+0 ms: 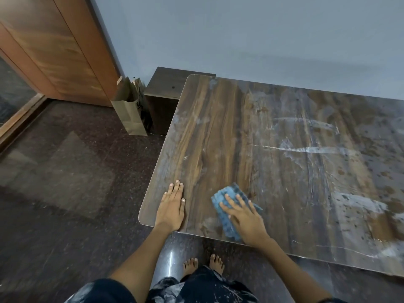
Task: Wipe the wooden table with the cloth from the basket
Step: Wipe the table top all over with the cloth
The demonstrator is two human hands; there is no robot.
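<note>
While the right hand [244,217] lies flat on the cloth [229,206], fingers straight and slightly spread, it presses the blue cloth down on the table [284,149] near the near edge, a little right of the near-left corner. Part of the cloth shows beyond the fingertips on the far side and part along the left of the hand, reaching back to the table's near edge. The left hand [172,204] rests palm down on the table just left of the cloth, near the rounded near-left corner, its fingers straight and close together, holding nothing; hand and cloth are apart, with bare wood between them.

The left part of the table shows clean brown grain, while the right part carries pale streaks, smears and dark spots. The table's far edge meets a grey-blue wall [262,40]. At the far-left corner a dark cabinet [161,101] stands on the floor [65,171], touching or just beside the table, and a paper bag [129,110] stands to the cabinet's left, against a wooden door [65,51]. Under the near edge the person's bare feet [203,264] show on the dark floor, below the patterned clothing.
</note>
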